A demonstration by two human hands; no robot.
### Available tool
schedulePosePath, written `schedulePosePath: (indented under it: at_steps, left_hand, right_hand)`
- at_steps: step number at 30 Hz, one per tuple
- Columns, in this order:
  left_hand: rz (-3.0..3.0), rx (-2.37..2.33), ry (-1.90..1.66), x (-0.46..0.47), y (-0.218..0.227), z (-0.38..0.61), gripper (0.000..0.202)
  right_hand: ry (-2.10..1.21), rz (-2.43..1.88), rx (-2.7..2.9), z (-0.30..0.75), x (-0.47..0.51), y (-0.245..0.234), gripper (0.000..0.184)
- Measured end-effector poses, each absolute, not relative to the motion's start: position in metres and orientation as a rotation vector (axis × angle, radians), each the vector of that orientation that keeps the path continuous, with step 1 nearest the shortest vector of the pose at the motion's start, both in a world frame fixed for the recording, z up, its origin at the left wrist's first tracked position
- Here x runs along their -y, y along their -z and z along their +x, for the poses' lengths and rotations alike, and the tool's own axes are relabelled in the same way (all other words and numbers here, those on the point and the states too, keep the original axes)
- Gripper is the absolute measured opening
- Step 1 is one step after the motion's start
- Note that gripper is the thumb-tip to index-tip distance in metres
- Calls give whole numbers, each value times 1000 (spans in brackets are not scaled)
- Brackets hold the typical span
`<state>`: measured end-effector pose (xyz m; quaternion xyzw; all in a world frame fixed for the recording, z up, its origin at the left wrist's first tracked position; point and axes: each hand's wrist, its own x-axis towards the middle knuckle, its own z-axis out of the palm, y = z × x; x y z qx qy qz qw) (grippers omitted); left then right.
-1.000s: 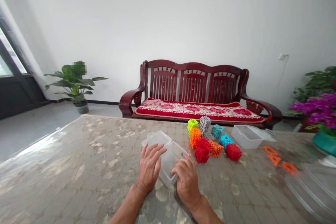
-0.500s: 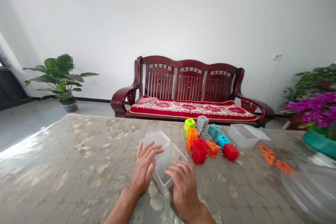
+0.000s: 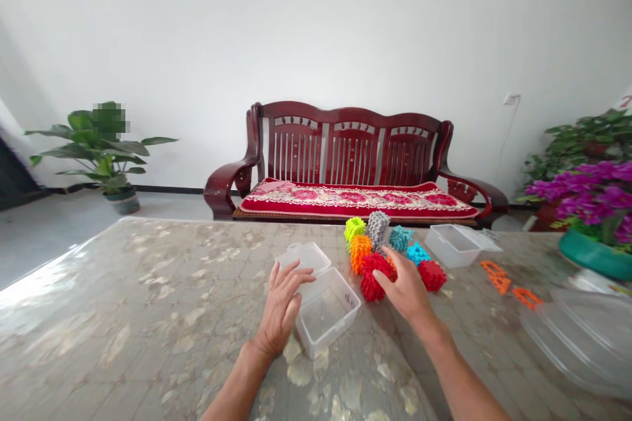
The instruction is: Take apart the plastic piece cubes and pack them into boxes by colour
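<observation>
A clear plastic box [image 3: 328,342] lies on the table with its hinged lid [image 3: 309,255] folded back; nothing shows inside. Against the box's left side, over the hinge, rests my left hand [image 3: 282,312], its fingers spread. My right hand [image 3: 409,289] reaches over a cluster of toothed plastic stacks, thumb and forefinger apart. Closest to it is a red stack [image 3: 372,279], and the hand partly covers another orange one. Around these are an orange stack [image 3: 360,254], a lime one [image 3: 354,230], a grey one [image 3: 378,229], a teal one [image 3: 400,237], a blue one [image 3: 417,252] and a second red one [image 3: 432,275].
Behind the stacks stands another open clear box [image 3: 451,251]. Flat orange pieces [image 3: 495,277] lie to the right, near a large clear lid-like container [image 3: 582,342] and a teal flower pot [image 3: 590,256]. A wooden bench [image 3: 353,145] stands beyond the patterned table [image 3: 148,316].
My right hand has left the box's right side and moved right and forward, over the stacks. My left hand stays at the box. The view has shifted slightly.
</observation>
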<state>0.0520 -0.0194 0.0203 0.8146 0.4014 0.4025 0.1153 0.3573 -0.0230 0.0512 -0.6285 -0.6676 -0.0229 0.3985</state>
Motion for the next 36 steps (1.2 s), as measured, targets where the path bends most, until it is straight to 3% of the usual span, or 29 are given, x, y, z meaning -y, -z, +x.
schedulePosePath:
  at_steps: [4,9,16,24,36]
  left_hand:
    - [2394,-1158,-1187,18,-19,51,38]
    - [2408,-1151,-1183,18,-16,47,38]
    - [2398,-1166,-1194,19,-16,48,37]
    - [2395,-1157,-1202,17,-13,49,36]
    - [2403,-1126,-1182,15,-13,48,36]
  right_hand:
    - [-10,-1724,1763,359,17,-52,56]
    - [-84,-1826,1777,359,15,-56,50]
    - [-50,-1767,1690,365,8,-44,40]
    - [-73,-1662,1515,377,23,-38,46]
    - [-131,-1779,1486,412,74,5,46]
